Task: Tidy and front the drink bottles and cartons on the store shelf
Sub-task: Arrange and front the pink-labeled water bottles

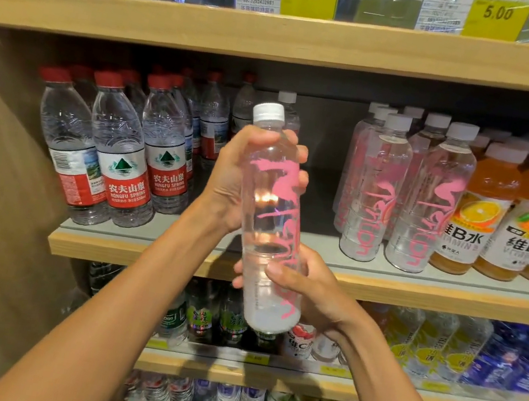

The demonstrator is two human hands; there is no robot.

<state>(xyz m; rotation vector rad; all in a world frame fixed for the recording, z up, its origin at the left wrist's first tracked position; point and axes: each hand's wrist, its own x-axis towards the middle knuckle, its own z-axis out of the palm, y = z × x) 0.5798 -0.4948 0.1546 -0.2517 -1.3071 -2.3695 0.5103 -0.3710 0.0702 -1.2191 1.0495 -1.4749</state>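
left hand point(232, 178): we're gripping the pink-lettered bottle point(273, 215) near its shoulder
right hand point(305, 286): we're gripping its base
bottle: hanging tilted before the shelf point(414, 293) front edge, off the boards

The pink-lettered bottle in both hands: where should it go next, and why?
Probably stand the bottle in the shelf gap just left of the matching bottles, lettering forward: the left hand and right hand grip it, and its kind stands there.
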